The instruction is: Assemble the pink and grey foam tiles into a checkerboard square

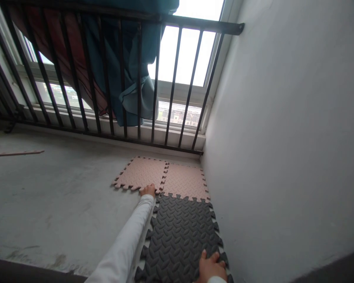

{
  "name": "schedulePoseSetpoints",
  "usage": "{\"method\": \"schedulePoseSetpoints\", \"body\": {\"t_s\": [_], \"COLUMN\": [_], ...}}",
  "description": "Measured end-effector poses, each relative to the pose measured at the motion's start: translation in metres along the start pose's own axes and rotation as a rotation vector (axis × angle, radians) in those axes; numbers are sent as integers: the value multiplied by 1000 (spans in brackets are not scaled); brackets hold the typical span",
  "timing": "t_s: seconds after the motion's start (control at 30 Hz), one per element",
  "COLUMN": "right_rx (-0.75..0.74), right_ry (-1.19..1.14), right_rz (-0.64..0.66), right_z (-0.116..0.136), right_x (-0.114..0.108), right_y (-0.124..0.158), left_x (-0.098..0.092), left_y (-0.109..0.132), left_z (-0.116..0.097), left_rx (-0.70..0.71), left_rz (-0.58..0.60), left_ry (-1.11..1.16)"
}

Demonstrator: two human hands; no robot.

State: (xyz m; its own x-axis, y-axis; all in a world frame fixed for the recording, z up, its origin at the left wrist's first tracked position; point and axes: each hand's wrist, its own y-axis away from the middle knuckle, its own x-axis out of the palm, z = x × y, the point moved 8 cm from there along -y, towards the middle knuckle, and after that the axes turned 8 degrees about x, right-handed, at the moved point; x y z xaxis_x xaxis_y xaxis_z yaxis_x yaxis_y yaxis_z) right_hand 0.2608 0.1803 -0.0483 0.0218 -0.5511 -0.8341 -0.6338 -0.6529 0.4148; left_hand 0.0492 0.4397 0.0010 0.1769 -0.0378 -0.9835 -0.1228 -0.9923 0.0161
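The left hand (148, 190) rests on the near edge of the left pink mat (141, 173), down on the floor (61, 196). I cannot tell if its fingers pinch it. It looks best to push the mat's teeth flat into the other pink mat (185, 181). The right hand (211, 267) lies spread on the dark mat (179, 232), gripping nothing. The wall (283, 137) crowds close.

Head camera looks forward and down, near the floor (61, 196).
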Motion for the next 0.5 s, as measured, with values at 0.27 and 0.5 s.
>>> {"method": "schedulePoseSetpoints", "body": {"t_s": [0.27, 0.5], "right_rx": [-64, -27], "right_ry": [-53, -47], "right_rz": [-26, 19], "right_z": [-4, -8], "right_x": [-8, -25], "right_y": [11, 25], "left_x": [-68, -172], "left_y": [-18, -35], "left_z": [0, 56], "left_rx": [-16, -119], "left_rz": [-120, -439], "left_ry": [62, 334]}}
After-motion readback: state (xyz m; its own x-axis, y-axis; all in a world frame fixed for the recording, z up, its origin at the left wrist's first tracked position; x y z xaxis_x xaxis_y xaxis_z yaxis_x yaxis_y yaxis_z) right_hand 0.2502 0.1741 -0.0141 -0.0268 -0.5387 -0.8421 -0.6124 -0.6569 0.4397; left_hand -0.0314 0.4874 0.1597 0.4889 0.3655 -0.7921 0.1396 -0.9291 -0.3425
